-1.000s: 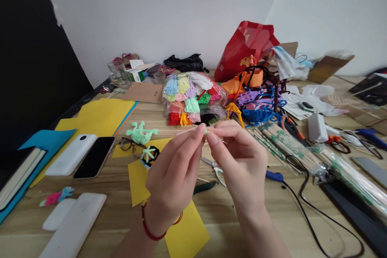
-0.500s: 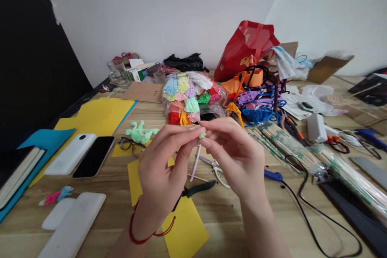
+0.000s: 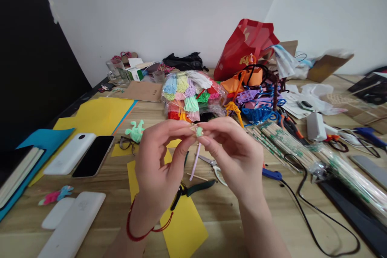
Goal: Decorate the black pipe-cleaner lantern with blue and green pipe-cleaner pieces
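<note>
Mint-green fuzzy tuft [image 3: 199,131], atop a dangling lilac pipe cleaner [image 3: 195,163], is pinched above the desk [image 3: 229,219] between left hand [image 3: 159,169] and right hand [image 3: 238,157] fingertips pressed together; likely light, soft, bendable, best gripped at that tip.

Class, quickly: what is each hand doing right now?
Left hand: closed, pinching the small green piece.
Right hand: closed, pinching the same piece; a pale pink strand hangs below.

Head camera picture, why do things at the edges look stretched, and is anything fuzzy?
Head view: the wide lens stretches the edges, like the white case at lower left; light is soft and even, shadows faint, no strong glare; the left hand and right hand look sharp, pinching a tiny green bit; clutter by the red bag is slightly softer.
</note>
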`<act>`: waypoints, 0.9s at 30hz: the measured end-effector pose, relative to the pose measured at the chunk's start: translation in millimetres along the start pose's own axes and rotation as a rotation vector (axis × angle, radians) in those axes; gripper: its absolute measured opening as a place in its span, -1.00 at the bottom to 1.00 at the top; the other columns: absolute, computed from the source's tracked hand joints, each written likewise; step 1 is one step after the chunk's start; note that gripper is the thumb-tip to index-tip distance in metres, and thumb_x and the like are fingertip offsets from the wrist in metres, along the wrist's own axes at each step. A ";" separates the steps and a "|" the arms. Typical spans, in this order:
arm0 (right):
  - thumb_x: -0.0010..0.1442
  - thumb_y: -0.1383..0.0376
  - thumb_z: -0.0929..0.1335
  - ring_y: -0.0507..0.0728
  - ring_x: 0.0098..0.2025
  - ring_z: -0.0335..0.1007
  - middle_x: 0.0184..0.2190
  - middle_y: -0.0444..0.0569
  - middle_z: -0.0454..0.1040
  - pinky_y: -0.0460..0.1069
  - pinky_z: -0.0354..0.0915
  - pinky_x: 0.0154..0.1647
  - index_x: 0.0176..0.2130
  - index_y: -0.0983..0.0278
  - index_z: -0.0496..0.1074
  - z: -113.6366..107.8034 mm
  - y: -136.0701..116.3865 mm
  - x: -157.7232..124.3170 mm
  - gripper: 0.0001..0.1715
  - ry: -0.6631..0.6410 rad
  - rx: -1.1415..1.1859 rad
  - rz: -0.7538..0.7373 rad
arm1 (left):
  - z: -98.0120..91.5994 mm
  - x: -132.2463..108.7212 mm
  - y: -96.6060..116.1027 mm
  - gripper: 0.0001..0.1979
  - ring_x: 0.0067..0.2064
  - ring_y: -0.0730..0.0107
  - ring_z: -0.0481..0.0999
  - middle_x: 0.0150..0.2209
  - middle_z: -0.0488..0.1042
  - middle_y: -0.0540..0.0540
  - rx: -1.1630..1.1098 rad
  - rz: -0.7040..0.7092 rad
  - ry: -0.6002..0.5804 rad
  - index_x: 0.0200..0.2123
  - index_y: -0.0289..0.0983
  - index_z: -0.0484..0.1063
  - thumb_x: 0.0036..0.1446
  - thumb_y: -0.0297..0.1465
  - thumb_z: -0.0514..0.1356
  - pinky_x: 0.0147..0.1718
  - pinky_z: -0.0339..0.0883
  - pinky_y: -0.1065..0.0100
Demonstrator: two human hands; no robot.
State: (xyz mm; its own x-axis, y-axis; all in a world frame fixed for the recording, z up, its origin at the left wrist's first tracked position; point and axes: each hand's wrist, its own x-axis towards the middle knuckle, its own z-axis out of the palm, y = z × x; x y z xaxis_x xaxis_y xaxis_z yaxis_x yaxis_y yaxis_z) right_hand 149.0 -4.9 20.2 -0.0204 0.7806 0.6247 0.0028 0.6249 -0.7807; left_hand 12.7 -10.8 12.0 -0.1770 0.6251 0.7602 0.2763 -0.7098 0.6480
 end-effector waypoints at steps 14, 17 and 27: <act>0.18 0.46 0.47 0.02 -0.24 0.50 -0.33 -0.13 0.58 -0.07 0.45 -0.21 -0.28 0.16 0.59 19.9 -4.9 -6.0 -0.82 0.207 0.203 0.135 | 7.2 -3.6 4.7 -0.76 -0.25 0.32 0.68 -0.26 0.61 0.00 0.082 0.033 0.129 -0.15 -0.09 0.45 0.18 -0.52 0.32 -0.20 0.69 0.17; 0.14 0.37 0.51 0.03 -0.33 0.49 -0.39 -0.13 0.58 -0.10 0.42 -0.39 -0.33 0.18 0.57 21.5 -5.7 -6.2 -0.91 0.233 0.244 0.252 | 6.8 -3.7 2.5 -0.68 -0.20 0.35 0.69 -0.21 0.65 0.03 0.091 0.084 0.069 -0.13 -0.10 0.46 0.15 -0.63 0.30 -0.18 0.69 0.22; 0.07 0.23 0.55 -0.02 -0.55 0.37 -0.44 -0.13 0.61 -0.10 0.30 -0.59 -0.35 0.19 0.56 24.7 2.4 -5.3 -0.86 0.252 0.381 0.366 | 5.3 -5.2 -0.9 -0.64 -0.19 0.37 0.69 -0.19 0.66 0.04 0.144 0.112 0.066 -0.13 -0.12 0.49 0.12 -0.67 0.32 -0.14 0.69 0.27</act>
State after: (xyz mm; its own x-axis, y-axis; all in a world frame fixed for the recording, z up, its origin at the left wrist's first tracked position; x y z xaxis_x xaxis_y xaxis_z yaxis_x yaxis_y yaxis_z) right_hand 124.4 -7.9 14.7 0.1525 0.9531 0.2615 -0.3956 0.3013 -0.8676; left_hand 18.4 -11.6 7.2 -0.1980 0.5183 0.8319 0.4289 -0.7173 0.5490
